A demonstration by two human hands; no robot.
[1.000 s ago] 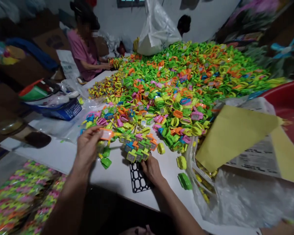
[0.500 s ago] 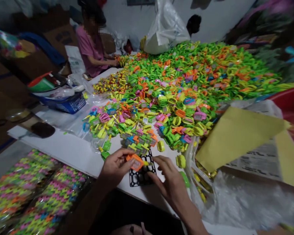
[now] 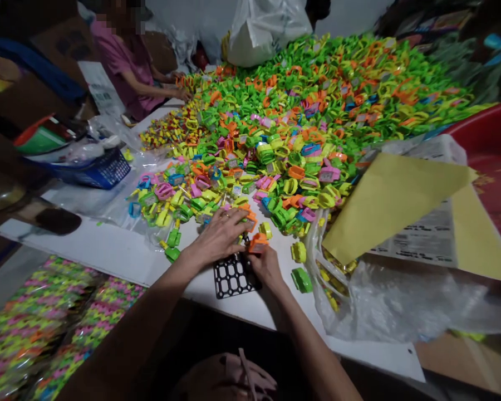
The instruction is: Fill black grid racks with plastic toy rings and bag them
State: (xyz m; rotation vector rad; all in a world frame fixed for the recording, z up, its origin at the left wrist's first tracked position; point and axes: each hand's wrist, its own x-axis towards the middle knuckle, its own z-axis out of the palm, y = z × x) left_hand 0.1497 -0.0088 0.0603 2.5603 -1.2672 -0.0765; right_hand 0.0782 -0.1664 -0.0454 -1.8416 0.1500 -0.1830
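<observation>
A black plastic grid tray [image 3: 222, 292] lies on the white tabletop in front of me, its near rows bare. My left hand [image 3: 221, 235] rests palm down over the tray's far part, fingers stretched out across the toys there and mostly covering them. Beside its fingertips, my right hand [image 3: 268, 267] pinches an orange toy watch [image 3: 258, 243] at the tray's right edge. How the watch sits against the tray is hidden by the fingers. Another orange toy watch [image 3: 250, 220] shows just beyond my left fingers. Loose to the right are a yellow toy watch [image 3: 298, 252] and a green one [image 3: 301, 280].
A large heap of colourful toy watches [image 3: 284, 139] covers the table's far side. A blue basket [image 3: 96, 170] stands left; yellow card [image 3: 392, 200] and clear plastic bags [image 3: 392, 301] lie right. Packed toys [image 3: 25, 328] sit lower left. A person in pink [image 3: 119, 67] works at far left.
My left hand has let go of the orange toy watch and moved over the tray's far part. My right hand, empty before, now pinches an orange one. The view has tilted down.
</observation>
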